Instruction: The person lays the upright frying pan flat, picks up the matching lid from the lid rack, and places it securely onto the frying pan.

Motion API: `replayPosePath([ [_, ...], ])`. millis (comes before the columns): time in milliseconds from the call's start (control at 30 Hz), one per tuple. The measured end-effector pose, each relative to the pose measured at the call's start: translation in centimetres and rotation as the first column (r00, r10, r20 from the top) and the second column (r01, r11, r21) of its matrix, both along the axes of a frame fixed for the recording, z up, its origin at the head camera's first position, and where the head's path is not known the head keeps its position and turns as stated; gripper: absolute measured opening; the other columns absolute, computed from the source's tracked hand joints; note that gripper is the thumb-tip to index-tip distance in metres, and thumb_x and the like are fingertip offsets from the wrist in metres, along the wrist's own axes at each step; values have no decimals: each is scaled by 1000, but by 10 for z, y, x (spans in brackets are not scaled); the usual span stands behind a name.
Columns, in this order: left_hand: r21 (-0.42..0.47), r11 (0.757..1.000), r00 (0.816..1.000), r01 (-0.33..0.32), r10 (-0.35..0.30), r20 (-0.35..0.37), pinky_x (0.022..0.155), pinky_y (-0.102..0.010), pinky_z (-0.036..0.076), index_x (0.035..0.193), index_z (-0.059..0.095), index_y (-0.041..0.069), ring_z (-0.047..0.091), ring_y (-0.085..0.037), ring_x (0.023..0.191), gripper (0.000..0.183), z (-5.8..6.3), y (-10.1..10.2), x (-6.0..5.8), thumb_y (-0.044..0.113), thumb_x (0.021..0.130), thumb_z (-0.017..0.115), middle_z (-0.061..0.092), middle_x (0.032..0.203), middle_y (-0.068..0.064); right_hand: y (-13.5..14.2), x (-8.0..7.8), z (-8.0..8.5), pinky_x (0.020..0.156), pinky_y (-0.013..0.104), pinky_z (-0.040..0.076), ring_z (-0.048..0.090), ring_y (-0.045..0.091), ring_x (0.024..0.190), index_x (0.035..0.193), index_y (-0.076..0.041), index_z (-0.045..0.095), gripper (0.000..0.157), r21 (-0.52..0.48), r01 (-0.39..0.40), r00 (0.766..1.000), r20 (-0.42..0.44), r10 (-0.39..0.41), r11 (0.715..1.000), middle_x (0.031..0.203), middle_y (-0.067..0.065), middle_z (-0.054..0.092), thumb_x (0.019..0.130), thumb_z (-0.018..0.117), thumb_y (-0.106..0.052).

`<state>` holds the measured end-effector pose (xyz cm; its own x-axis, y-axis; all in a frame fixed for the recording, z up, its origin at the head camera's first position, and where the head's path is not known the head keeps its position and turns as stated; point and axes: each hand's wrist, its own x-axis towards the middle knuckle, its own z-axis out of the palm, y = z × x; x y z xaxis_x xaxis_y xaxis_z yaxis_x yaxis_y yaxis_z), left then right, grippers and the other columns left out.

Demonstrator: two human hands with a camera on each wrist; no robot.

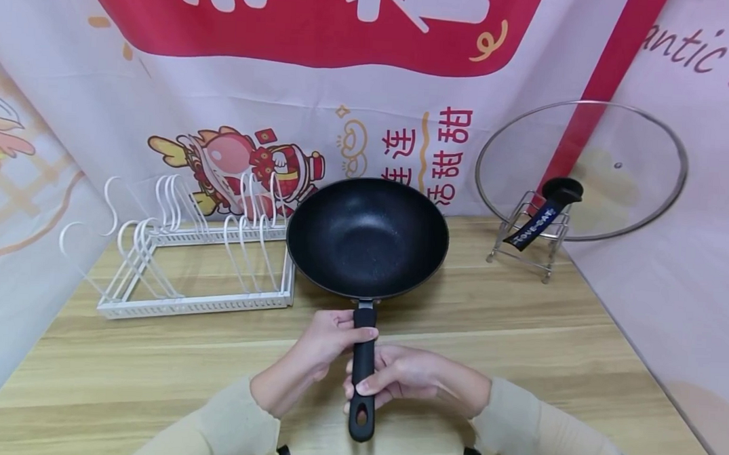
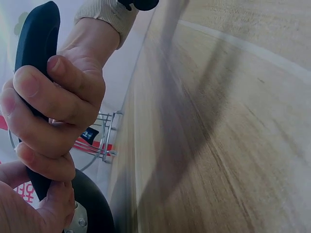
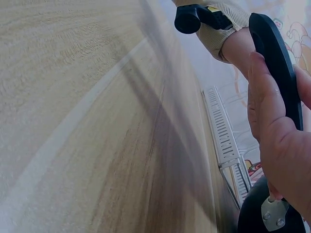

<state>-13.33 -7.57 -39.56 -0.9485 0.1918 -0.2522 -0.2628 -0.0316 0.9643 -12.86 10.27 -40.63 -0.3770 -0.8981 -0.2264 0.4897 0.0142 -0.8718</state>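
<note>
A black wok [image 1: 370, 241] with a long black handle [image 1: 364, 363] is held in the middle of the head view, its hollow facing me. Near the pan end, my left hand [image 1: 332, 338] grips the handle, thumb across its top. Lower down, my right hand [image 1: 401, 375] holds the same handle, with the hanging hole below it. The left wrist view shows the right hand's fingers [image 2: 48, 107] curled around the handle. In the right wrist view, riveted metal [image 3: 274, 213] joins handle and wok.
A white dish rack [image 1: 196, 306] with upright loops stands left of the wok on the wooden table [image 1: 518, 343]. At the right, a glass lid [image 1: 622, 198] with a black knob leans in a small wire stand [image 1: 546, 262]. Printed cloth [image 1: 272, 94] hangs around the table.
</note>
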Motion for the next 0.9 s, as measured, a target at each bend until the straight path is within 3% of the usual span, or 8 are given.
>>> replayPosePath([
  [300, -13, 1000, 1000, -1, 1, 14, 84, -32, 59, 120, 64, -16, 70, -19, 94, 37, -3, 1, 4, -1, 88, 75, 74, 105, -24, 0, 1, -5, 87, 30, 59, 70, 19, 102, 109, -9, 54, 21, -13, -16, 999, 38, 17, 1000, 104, 1, 68, 96, 52, 7],
  [900, -1, 1000, 1000, 9, -9, 9, 84, -31, 59, 120, 64, -15, 71, -19, 94, 35, -5, 1, 5, 2, 90, 74, 74, 107, -24, 4, 4, -4, 88, 29, 58, 70, 16, 102, 109, -9, 53, 20, -25, -1, 999, 33, 2, 1000, 104, 2, 67, 97, 51, 6],
])
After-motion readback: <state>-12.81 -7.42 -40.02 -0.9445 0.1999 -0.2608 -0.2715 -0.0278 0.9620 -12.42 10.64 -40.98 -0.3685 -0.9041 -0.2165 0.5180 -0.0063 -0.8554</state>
